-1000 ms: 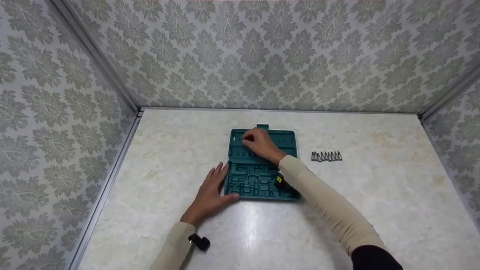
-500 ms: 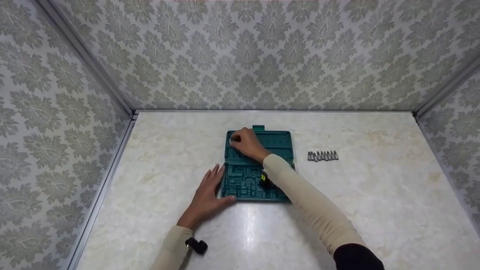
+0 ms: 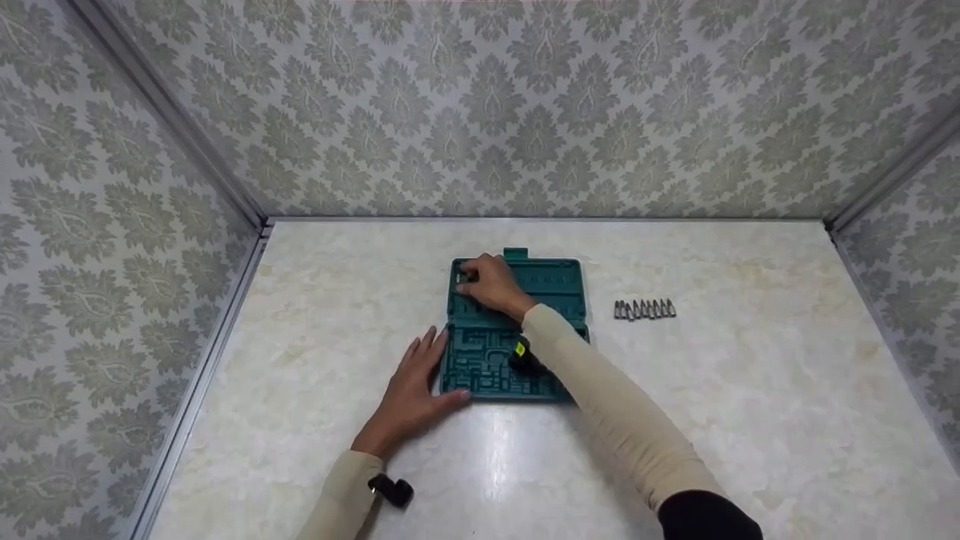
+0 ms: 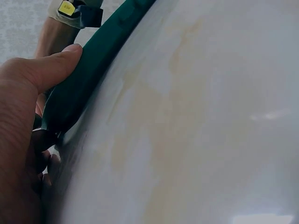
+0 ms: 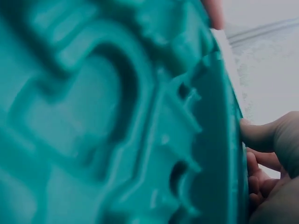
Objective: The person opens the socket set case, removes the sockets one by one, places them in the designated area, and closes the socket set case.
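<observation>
An open green plastic tool case [image 3: 551,277] lies flat, moulded with recesses. My right hand [image 3: 495,283] reaches over its far half, thumb and forefinger curled round a small light screwdriver bit [image 3: 459,277] at the upper left corner. That bit is mostly hidden by the fingers. In the right wrist view, the right hand [image 5: 275,163] shows past the ridge, its fingertips partly covered. My left hand [image 3: 409,401] rests against the near half's left side with fingers stretched; in the left wrist view, the left thumb [image 4: 65,63] lies on the case wall [image 4: 88,74].
A row of several dark metal bits [image 3: 645,310] stands on the table to the right of the case. The pale marbled table [image 3: 750,390] is bordered by patterned walls at the back and sides. My right forearm crosses the case's near half.
My right hand has moved left over the far half, from beside the small bit to around it. The head view has shifted slightly. My left hand stays against the case.
</observation>
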Demonstrator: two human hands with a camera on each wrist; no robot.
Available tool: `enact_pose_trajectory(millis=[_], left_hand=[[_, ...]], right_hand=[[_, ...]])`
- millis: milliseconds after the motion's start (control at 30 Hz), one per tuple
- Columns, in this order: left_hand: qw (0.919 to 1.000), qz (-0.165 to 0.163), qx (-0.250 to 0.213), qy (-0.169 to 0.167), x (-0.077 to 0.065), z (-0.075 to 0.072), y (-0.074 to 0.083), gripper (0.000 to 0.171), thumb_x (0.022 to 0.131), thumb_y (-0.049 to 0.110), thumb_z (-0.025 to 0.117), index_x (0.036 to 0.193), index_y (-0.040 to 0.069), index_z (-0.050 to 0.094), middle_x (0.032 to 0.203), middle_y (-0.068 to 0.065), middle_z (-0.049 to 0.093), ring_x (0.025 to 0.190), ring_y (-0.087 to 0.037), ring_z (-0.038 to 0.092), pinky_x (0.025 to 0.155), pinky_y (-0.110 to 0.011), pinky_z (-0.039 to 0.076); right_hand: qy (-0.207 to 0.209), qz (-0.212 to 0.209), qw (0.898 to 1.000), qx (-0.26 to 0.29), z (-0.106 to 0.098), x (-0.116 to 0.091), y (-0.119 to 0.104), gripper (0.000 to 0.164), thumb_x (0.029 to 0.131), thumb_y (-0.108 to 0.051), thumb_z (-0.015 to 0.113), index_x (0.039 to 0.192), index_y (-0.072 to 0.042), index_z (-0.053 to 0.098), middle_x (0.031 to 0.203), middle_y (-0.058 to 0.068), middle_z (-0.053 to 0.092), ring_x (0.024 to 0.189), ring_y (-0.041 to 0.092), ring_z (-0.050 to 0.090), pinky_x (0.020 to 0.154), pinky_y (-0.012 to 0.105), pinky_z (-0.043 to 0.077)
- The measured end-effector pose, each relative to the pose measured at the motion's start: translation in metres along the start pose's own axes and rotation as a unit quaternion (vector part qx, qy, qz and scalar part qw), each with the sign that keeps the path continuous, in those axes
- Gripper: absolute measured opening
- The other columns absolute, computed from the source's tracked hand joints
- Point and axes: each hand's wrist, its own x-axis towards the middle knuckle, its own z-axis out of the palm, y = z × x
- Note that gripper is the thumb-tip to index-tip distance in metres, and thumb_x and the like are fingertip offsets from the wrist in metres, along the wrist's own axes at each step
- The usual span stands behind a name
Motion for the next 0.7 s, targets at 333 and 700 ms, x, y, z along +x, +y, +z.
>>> enact_pose_trajectory(millis=[333, 700], left_hand=[[1.0000, 0.007, 0.003, -0.001, 0.000, -0.001, -0.001, 0.112, 0.090, 0.069, 0.080, 0.178, 0.029, 0.023, 0.185, -0.005, 0.016, 0.169, -0.042, 0.008, 0.132, -0.070, 0.016], [1.0000, -0.001, 0.002, -0.004, 0.001, 0.001, 0.000, 0.113, 0.088, 0.070, 0.081, 0.178, 0.030, 0.023, 0.185, -0.003, 0.016, 0.170, -0.040, 0.008, 0.131, -0.071, 0.018]], right_hand=[[0.005, 0.046, 0.989, 0.139, -0.004, 0.000, -0.002, 0.038, 0.103, -0.001, 0.073, 0.141, -0.001, 0.073, 0.125, 0.014, 0.070, 0.110, 0.025, 0.059, 0.107, 0.045, 0.053], [0.073, 0.045, 0.993, 0.087, 0.010, 0.000, -0.002, 0.018, 0.104, -0.012, 0.077, 0.121, -0.006, 0.081, 0.114, 0.010, 0.076, 0.103, 0.024, 0.069, 0.099, 0.044, 0.058]])
